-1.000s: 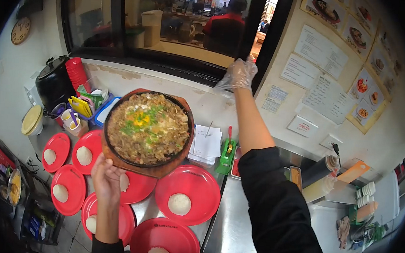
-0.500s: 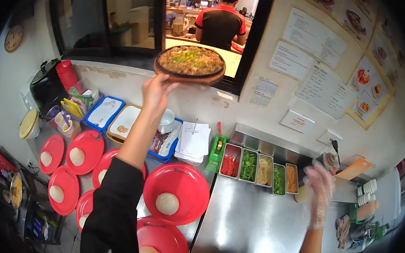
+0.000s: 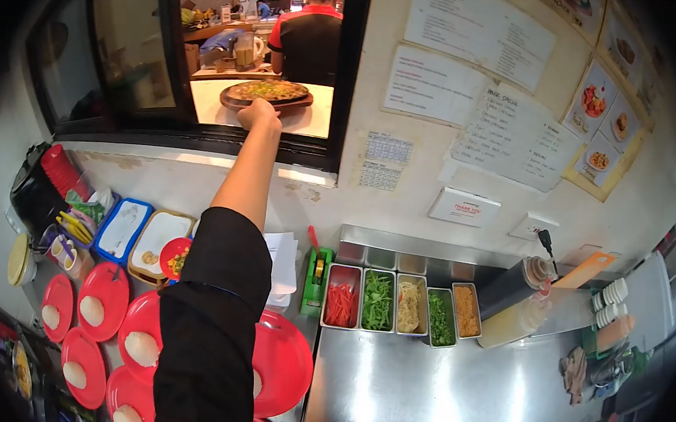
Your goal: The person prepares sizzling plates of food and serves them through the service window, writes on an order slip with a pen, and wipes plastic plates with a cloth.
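Observation:
Through the open window, my left hand (image 3: pixel 258 116) grips the near edge of a wooden board that bears a sizzling plate of food (image 3: pixel 268 91). The plate is over the pale ledge (image 3: pixel 313 115) on the far side of the window frame. Its food is brown with yellow and green on top; whether the board rests fully on the ledge cannot be told. Under my left arm are red plates (image 3: pixel 103 293), each with a mound of white rice (image 3: pixel 91 310). My right hand is out of view.
A person (image 3: pixel 311 40) in red and black faces away beyond the window. Metal trays of cut vegetables (image 3: pixel 379 302) line the steel counter (image 3: pixel 411 396). A green tape dispenser (image 3: pixel 317 280) stands beside them, sauce bottles (image 3: pixel 520 322) to their right.
The window was slid open, and my left hand carried the plate forward through it. My gloved right hand left the window and then dropped out of view. The view has shifted right.

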Demonstrator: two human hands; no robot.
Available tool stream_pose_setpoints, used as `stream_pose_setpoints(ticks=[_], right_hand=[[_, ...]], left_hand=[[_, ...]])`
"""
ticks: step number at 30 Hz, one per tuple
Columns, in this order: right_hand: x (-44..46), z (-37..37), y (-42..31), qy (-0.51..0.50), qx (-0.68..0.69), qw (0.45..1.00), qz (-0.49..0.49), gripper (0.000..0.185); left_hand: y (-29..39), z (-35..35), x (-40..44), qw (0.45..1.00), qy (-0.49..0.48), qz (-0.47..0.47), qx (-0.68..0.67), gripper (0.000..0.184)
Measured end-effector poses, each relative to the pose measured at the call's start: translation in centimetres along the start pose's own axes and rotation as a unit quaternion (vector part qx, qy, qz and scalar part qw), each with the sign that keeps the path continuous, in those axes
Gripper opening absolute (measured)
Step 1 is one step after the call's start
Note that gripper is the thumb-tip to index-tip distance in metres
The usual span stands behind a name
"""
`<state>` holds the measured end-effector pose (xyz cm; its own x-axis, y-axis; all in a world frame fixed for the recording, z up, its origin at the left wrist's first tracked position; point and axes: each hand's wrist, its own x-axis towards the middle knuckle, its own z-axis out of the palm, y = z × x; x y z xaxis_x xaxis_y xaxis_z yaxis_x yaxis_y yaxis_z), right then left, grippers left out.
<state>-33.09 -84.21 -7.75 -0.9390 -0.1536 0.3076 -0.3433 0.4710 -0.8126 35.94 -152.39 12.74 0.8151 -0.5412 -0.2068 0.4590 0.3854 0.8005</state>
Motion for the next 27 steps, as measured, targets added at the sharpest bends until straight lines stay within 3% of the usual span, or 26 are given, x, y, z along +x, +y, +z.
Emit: stream_pose_setpoints(ticks=[2, 4, 5, 10, 12, 13, 15, 16, 17, 18, 19, 20, 27], right_hand=[[-0.1, 0.4, 0.5, 0.001, -0.008, 1.0, 0.01, 0.029], [-0.3, 0.6, 0.8, -0.002, -0.014, 1.0, 0.016, 0.029], [-0.3, 0.8, 0.9, -0.004, -0.016, 1.0, 0.019, 0.029], [-0.4, 1.5, 1.4, -0.008, -0.021, 0.999, 0.022, 0.03], [-0.4, 1.4, 1.7, -0.009, -0.021, 1.0, 0.02, 0.03], [-0.5, 1.5, 1.6, -0.012, -0.023, 1.0, 0.017, 0.03], [-0.6, 1.5, 2.0, -0.01, -0.028, 0.999, 0.018, 0.03], [-0.8, 1.3, 2.0, -0.01, -0.033, 0.999, 0.022, 0.03], [-0.9, 1.1, 2.2, -0.008, -0.034, 0.999, 0.025, 0.03], [-0.9, 1.2, 2.4, -0.005, -0.037, 0.999, 0.027, 0.03], [-1.1, 1.1, 2.5, -0.004, -0.038, 0.999, 0.03, 0.031], [-1.1, 1.0, 2.7, -0.003, -0.041, 0.999, 0.033, 0.031], [-0.8, 1.2, 3.6, -0.01, -0.05, 0.998, 0.037, 0.032]], left_hand=[[-0.5, 0.9, 0.4, 1.0, 0.001, -0.01, 0.003, 0.034], [-0.4, 1.9, 0.7, 0.994, 0.004, -0.045, -0.097, 0.036], [-0.3, 2.2, 1.7, 0.998, -0.016, -0.062, -0.019, 0.034], [0.9, 1.1, 2.6, 0.983, -0.158, -0.08, 0.057, 0.032], [1.8, 0.5, 2.6, 0.981, -0.149, -0.052, 0.11, 0.023], [1.6, 0.8, 6.0, 0.986, -0.144, -0.003, 0.089, 0.016], [5.9, -2.3, 4.8, 0.967, -0.099, 0.229, 0.052, 0.008], [8.0, -4.2, 9.5, 0.908, -0.047, 0.396, 0.132, 0.027], [10.8, -6.0, 6.1, 0.902, 0.062, 0.39, 0.173, 0.039], [11.7, -6.3, 6.5, 0.921, 0.171, 0.305, 0.17, 0.056], [12.1, -7.6, 10.5, 0.953, 0.061, 0.228, 0.187, 0.069], [10.7, -7.8, 12.3, 0.959, -0.109, 0.251, 0.077, 0.083], [10.4, -7.9, 5.3, 0.904, -0.11, 0.257, 0.323, 0.097]])
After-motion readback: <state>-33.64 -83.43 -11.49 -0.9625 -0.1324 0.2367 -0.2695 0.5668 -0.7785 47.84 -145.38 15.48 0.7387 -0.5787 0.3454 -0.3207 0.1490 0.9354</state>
